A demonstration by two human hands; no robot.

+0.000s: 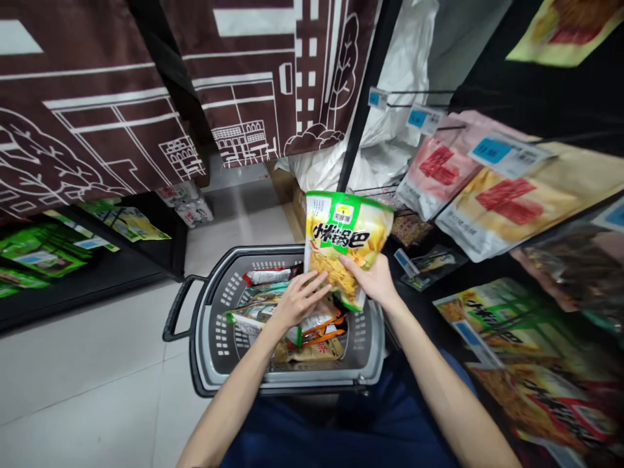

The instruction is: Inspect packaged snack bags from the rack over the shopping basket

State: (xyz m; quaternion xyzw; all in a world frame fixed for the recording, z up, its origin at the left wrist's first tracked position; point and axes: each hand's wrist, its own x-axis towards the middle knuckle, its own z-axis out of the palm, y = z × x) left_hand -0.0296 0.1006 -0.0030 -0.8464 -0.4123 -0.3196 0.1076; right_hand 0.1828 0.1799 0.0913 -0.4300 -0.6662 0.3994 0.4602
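Observation:
A yellow and green snack bag [344, 242] stands upright over the far right of a grey shopping basket [214, 364]. My right hand [373, 281] grips the bag's lower right corner, fingers closed on it. My left hand [298, 299] lies on the bag's lower left edge with fingers stretched out, above several snack packets [312, 331] lying in the basket.
The basket sits on a pale tiled floor, its black handle [178, 309] to the left. Shelves of hanging snack bags [502, 201] fill the right side. A low black shelf [73, 273] with green packets stands left. A brown printed curtain [146, 97] hangs ahead.

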